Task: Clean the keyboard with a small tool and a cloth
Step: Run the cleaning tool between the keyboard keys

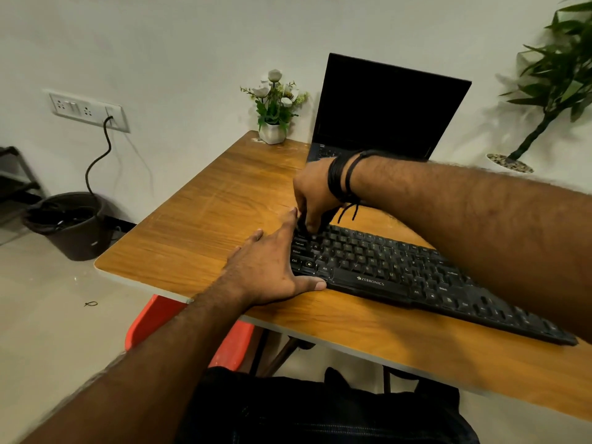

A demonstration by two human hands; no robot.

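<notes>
A black keyboard (400,270) lies slanted along the near edge of the wooden table (198,225), its left end close to the middle of that edge and its right end running off toward the near right corner. The left hand (269,267) rests flat at the keyboard's left end, fingers straight and spread, the thumb lying along the keyboard's front edge and the fingertips reaching up its left side. Just beyond it, the right hand (312,195), with black cords round its wrist, reaches across and points down at the keyboard's far-left corner, fingers bunched together over the keys; whether they pinch a small tool there I cannot tell, as the spot is dark and blurred. Farther back, an open laptop (384,110) with a dark screen stands by the table's far edge, and a small white pot of flowers (274,123) sits on the far corner to its left.
</notes>
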